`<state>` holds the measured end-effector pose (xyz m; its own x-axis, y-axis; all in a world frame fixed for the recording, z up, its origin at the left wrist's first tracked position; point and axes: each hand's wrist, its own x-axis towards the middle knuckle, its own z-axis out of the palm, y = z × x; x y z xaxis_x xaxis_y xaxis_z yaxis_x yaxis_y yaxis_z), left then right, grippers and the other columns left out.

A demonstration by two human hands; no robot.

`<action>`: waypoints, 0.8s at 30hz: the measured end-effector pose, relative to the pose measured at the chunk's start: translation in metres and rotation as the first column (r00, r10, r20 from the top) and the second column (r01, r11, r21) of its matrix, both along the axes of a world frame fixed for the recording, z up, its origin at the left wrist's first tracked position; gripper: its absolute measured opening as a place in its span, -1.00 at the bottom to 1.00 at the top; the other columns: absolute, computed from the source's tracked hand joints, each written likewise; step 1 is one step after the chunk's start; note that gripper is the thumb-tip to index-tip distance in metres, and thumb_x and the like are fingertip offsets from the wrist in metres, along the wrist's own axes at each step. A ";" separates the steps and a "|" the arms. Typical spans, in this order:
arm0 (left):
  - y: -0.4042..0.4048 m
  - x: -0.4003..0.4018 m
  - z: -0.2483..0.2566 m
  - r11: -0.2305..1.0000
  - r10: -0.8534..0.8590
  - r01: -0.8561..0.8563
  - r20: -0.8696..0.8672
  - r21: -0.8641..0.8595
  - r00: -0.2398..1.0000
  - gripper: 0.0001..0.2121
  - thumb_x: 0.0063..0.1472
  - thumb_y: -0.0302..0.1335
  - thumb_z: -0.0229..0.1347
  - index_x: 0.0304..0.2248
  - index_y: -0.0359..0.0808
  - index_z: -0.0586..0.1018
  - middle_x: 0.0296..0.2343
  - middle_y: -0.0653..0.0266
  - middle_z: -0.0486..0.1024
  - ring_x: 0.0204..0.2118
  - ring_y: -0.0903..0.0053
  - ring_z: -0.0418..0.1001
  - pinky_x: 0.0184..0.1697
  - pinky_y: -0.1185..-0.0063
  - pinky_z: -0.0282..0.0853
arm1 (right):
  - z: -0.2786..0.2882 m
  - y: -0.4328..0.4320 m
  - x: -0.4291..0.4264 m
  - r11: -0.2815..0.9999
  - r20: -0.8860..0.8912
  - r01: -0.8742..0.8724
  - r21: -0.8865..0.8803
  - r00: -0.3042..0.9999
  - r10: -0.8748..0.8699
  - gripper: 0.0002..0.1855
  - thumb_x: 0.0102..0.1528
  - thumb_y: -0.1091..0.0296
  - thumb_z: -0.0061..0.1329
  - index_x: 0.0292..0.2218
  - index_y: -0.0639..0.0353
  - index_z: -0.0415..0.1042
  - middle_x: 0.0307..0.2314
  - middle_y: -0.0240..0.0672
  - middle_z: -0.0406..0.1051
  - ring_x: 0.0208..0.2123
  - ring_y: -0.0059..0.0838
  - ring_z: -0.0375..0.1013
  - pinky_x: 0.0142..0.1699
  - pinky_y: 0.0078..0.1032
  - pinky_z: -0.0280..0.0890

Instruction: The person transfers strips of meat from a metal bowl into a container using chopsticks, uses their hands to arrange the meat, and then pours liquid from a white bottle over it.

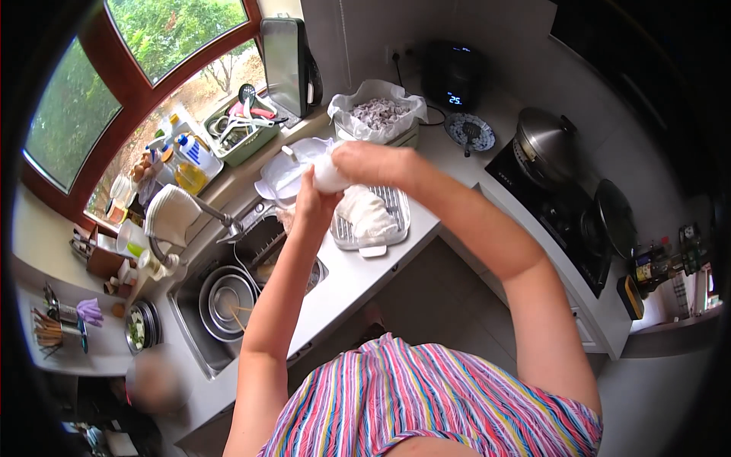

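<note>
My left hand [317, 200] grips a white rounded object [330, 174], whose exact kind is unclear, from its lower left side. Over the object's upper right bends my right hand [360, 161], blurred and with its fingertips hidden. Just below the hands, a bundled white cloth [368, 212] lies on a clear tray with a ribbed grey insert [400, 208]. Behind my left hand is a translucent plastic container [282, 171]. Farther back stands a green bin [408, 139] lined with white paper [342, 105], holding a heap of greyish-purple pieces [380, 112].
The sink [191, 320] at left holds nested metal bowls [228, 297]. Along the window sill stand bottles [191, 178] and a utensil bin [243, 151]. At right are a cooktop [548, 214] and a lidded metal pot [545, 143]. A patterned plate [485, 134] sits near a black appliance [454, 74].
</note>
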<state>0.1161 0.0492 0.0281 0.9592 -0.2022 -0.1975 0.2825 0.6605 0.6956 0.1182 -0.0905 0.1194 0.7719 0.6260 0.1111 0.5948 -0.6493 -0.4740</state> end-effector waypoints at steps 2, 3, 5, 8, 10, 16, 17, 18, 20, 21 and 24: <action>-0.006 0.052 0.001 0.995 -0.092 0.088 0.131 0.038 0.987 -0.65 0.23 -0.14 -0.27 -0.25 -0.25 0.36 -0.43 0.29 0.41 -0.48 0.54 0.37 -0.52 0.62 0.28 | 0.018 -0.009 0.041 0.999 -0.247 0.033 0.013 0.969 -0.029 -0.76 -0.09 0.39 -0.11 -0.35 0.29 0.43 -0.40 -0.19 0.43 -0.34 -0.38 0.39 -0.20 -0.48 0.26; -0.018 0.078 0.002 0.996 -0.090 0.088 0.124 0.025 0.988 -0.65 0.23 -0.14 -0.26 -0.26 -0.25 0.35 -0.44 0.28 0.41 -0.49 0.54 0.36 -0.53 0.62 0.27 | 0.019 -0.018 0.068 0.997 -0.194 -0.017 -0.081 0.981 0.001 -0.74 -0.10 0.37 -0.09 -0.34 0.27 0.44 -0.39 -0.23 0.44 -0.34 -0.42 0.38 -0.21 -0.51 0.25; -0.044 0.110 0.016 0.997 -0.049 0.037 0.213 0.062 0.976 -0.64 0.22 -0.12 -0.24 -0.25 -0.27 0.35 -0.44 0.26 0.40 -0.48 0.52 0.36 -0.52 0.62 0.28 | 0.021 -0.038 0.119 0.984 -0.247 -0.108 -0.142 0.966 0.071 -0.78 -0.06 0.40 -0.07 -0.32 0.20 0.45 -0.37 -0.35 0.45 -0.34 -0.53 0.37 -0.21 -0.55 0.24; -0.063 0.168 0.024 0.998 -0.052 0.041 0.205 0.057 0.977 -0.61 0.21 -0.10 -0.22 -0.24 -0.30 0.33 -0.44 0.20 0.38 -0.48 0.46 0.36 -0.50 0.59 0.29 | 0.013 -0.061 0.188 0.984 -0.256 -0.089 -0.156 0.966 0.047 -0.74 -0.11 0.50 -0.07 -0.30 0.16 0.47 -0.43 -0.28 0.46 -0.35 -0.41 0.42 -0.23 -0.47 0.26; -0.067 0.199 0.029 0.986 -0.159 0.143 0.215 0.089 0.963 -0.61 0.20 -0.09 -0.21 -0.27 -0.30 0.32 -0.45 0.18 0.36 -0.52 0.44 0.32 -0.53 0.58 0.26 | 0.008 -0.073 0.230 0.995 -0.426 -0.063 -0.081 0.905 0.023 -0.69 -0.14 0.63 -0.15 -0.31 0.21 0.46 -0.43 -0.27 0.45 -0.35 -0.41 0.42 -0.23 -0.50 0.26; -0.084 0.254 0.025 0.980 0.089 -0.101 0.076 0.172 0.993 -0.66 0.20 -0.12 -0.18 -0.22 -0.22 0.29 -0.42 0.20 0.31 -0.47 0.41 0.30 -0.57 0.56 0.24 | -0.005 -0.087 0.303 0.989 -0.525 -0.094 0.111 0.840 0.138 -0.80 -0.10 0.56 -0.12 -0.37 0.27 0.46 -0.48 -0.48 0.40 -0.44 -0.68 0.31 -0.35 -0.68 0.20; -0.085 0.260 0.017 0.987 0.098 -0.104 0.054 0.123 0.994 -0.67 0.20 -0.14 -0.19 -0.21 -0.22 0.29 -0.40 0.19 0.31 -0.45 0.41 0.30 -0.56 0.55 0.24 | -0.015 -0.097 0.305 0.980 -0.578 -0.008 0.196 0.807 0.123 -0.80 -0.06 0.49 -0.09 -0.32 0.26 0.45 -0.48 -0.50 0.39 -0.46 -0.68 0.29 -0.35 -0.66 0.19; -0.085 0.262 0.011 0.963 0.157 -0.171 0.078 0.208 0.984 -0.67 0.20 -0.15 -0.19 -0.21 -0.23 0.30 -0.40 0.19 0.31 -0.45 0.40 0.30 -0.55 0.55 0.24 | -0.017 -0.102 0.309 0.974 -0.582 -0.004 0.225 0.801 0.138 -0.78 -0.04 0.47 -0.08 -0.30 0.25 0.44 -0.49 -0.50 0.38 -0.47 -0.69 0.28 -0.36 -0.67 0.18; -0.080 0.267 0.002 0.954 0.227 -0.223 0.004 0.201 0.974 -0.66 0.20 -0.14 -0.22 -0.22 -0.24 0.32 -0.38 0.19 0.33 -0.43 0.40 0.30 -0.52 0.53 0.25 | -0.022 -0.111 0.316 0.951 -0.614 0.055 0.305 0.775 0.151 -0.76 0.00 0.42 -0.06 -0.24 0.25 0.42 -0.50 -0.51 0.35 -0.51 -0.72 0.23 -0.37 -0.73 0.15; -0.074 0.269 -0.001 0.968 0.236 -0.225 -0.102 0.112 0.966 -0.64 0.20 -0.13 -0.24 -0.22 -0.25 0.34 -0.37 0.19 0.35 -0.42 0.39 0.31 -0.51 0.52 0.25 | -0.018 -0.118 0.315 0.948 -0.645 0.045 0.316 0.742 0.180 -0.79 0.01 0.42 -0.05 -0.27 0.26 0.42 -0.53 -0.52 0.35 -0.53 -0.73 0.23 -0.39 -0.74 0.15; -0.043 0.269 -0.015 0.957 0.285 -0.279 -0.084 0.081 0.955 -0.59 0.21 -0.10 -0.31 -0.20 -0.26 0.35 -0.36 0.17 0.40 -0.40 0.38 0.36 -0.52 0.52 0.25 | -0.028 -0.124 0.311 0.994 -0.520 -0.007 0.110 0.852 0.064 -0.84 -0.02 0.44 -0.05 -0.35 0.27 0.45 -0.58 -0.50 0.37 -0.54 -0.72 0.27 -0.41 -0.68 0.19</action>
<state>0.3850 0.0062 0.0130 0.9517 0.0909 -0.2932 0.1576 0.6750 0.7208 0.4293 -0.2141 0.0916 0.7111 0.6614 -0.2384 0.2634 -0.5650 -0.7819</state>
